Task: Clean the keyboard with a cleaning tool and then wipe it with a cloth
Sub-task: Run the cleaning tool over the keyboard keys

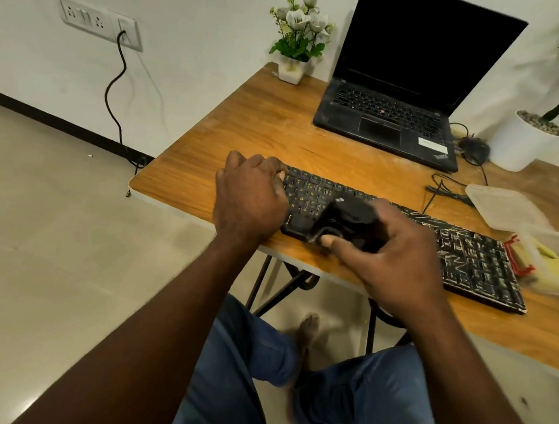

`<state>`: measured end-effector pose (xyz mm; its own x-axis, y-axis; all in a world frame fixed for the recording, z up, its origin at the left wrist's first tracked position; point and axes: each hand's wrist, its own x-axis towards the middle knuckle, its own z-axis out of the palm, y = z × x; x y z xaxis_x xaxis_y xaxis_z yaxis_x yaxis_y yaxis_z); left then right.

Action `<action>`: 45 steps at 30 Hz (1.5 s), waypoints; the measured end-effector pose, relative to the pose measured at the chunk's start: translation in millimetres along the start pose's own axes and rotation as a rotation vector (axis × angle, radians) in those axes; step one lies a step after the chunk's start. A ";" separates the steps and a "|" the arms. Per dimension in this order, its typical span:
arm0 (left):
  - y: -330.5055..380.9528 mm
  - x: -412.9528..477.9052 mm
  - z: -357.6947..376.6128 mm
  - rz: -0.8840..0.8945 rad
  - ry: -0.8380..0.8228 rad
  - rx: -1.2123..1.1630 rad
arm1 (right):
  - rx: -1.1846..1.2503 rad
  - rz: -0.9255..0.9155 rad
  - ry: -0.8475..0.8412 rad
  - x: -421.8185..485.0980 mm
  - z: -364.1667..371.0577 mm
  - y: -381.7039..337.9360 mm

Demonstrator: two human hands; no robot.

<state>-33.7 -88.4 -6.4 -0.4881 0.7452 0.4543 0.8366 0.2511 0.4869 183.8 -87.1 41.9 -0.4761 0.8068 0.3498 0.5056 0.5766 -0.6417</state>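
Off-white wall (207, 33) meeting a glossy beige tiled floor (55, 229) along a black skirting band (46, 118); white socket panel (99, 22) high on the wall, upper left, with a black cable (116, 90) plugged into its right end and hanging in loose curves to the floor near the table's far left corner; wood-grain table (264, 122) with a pale edge strip, its far edge at the wall; black metal legs (258, 282) beneath the near edge; soft, even lighting, with a pale glare patch (26, 405) on the floor, lower left.
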 end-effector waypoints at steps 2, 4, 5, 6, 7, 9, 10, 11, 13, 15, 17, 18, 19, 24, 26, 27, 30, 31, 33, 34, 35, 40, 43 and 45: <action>-0.5 0.3 0.7 0.001 0.003 -0.004 | -0.073 0.044 0.065 -5.4 -16.5 10.4; -1.0 0.3 0.9 0.003 0.006 -0.006 | -0.081 0.078 -0.011 -13.5 -29.2 15.9; -0.9 0.0 0.9 0.005 0.008 -0.008 | -0.061 0.082 -0.073 -16.7 -34.8 17.6; -0.6 -0.2 1.0 0.006 0.008 -0.009 | -0.032 0.084 -0.119 -18.3 -40.7 18.7; -0.3 -0.7 1.1 0.008 0.007 -0.008 | 0.011 0.094 -0.128 -18.1 -46.2 19.9; -0.2 -1.2 0.9 0.003 -0.001 -0.003 | 0.118 0.148 -0.052 -12.9 -55.4 23.6; 0.0 -1.4 0.8 -0.001 -0.003 -0.002 | 0.167 0.174 -0.002 -8.5 -58.7 26.1; 0.1 -1.4 0.5 -0.004 -0.005 -0.002 | 0.213 0.195 0.041 -2.9 -61.0 27.7; 0.4 -0.9 -0.1 -0.006 -0.006 -0.005 | 0.309 0.231 0.081 9.4 -62.6 28.1; 0.2 -0.7 0.0 -0.005 -0.006 -0.010 | 0.369 0.243 0.067 21.4 -62.5 28.2; -0.3 -0.7 0.6 -0.001 -0.001 -0.015 | 0.359 0.238 0.016 32.1 -61.1 32.3; -0.5 -0.6 0.9 0.001 0.003 -0.017 | 0.332 0.232 -0.015 36.6 -60.0 34.6; -0.8 -0.9 1.1 0.004 0.007 -0.018 | 0.297 0.225 -0.044 40.1 -58.4 36.9; -0.9 -1.0 2.1 0.009 0.021 -0.031 | 0.293 0.208 -0.109 46.1 -49.7 46.6; -1.6 -0.2 2.6 0.011 0.021 -0.031 | 0.324 0.220 -0.096 46.9 -47.0 49.3; -1.8 0.0 3.0 0.011 0.021 -0.032 | 0.329 0.224 -0.088 47.2 -46.0 49.7; -2.3 -0.3 3.2 0.017 0.028 -0.035 | 0.308 0.203 -0.061 47.1 -43.4 47.5; -2.5 -0.4 3.3 0.019 0.032 -0.036 | 0.305 0.195 -0.054 47.2 -43.3 46.7; -3.1 -0.3 3.6 0.018 0.037 -0.037 | 0.291 0.179 -0.051 48.5 -43.0 45.8; -3.1 -0.3 3.9 0.018 0.038 -0.037 | 0.277 0.169 -0.054 49.6 -43.2 46.0; -3.0 -0.5 4.3 0.019 0.039 -0.036 | 0.262 0.156 -0.056 50.8 -43.0 46.1; -2.7 -1.1 4.8 0.017 0.046 -0.035 | 0.154 0.081 -0.107 55.7 -43.1 45.7; -3.7 -0.5 4.5 0.013 0.039 -0.037 | 0.161 0.058 -0.191 57.3 -44.8 45.6; -3.4 -0.7 4.0 0.016 0.041 -0.043 | 0.135 0.017 -0.235 57.6 -46.8 45.0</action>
<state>-35.3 -87.3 -11.4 -0.4858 0.7225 0.4920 0.8330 0.2121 0.5110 212.8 -8.7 65.1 -0.6303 0.7552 0.1801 0.4219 0.5279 -0.7371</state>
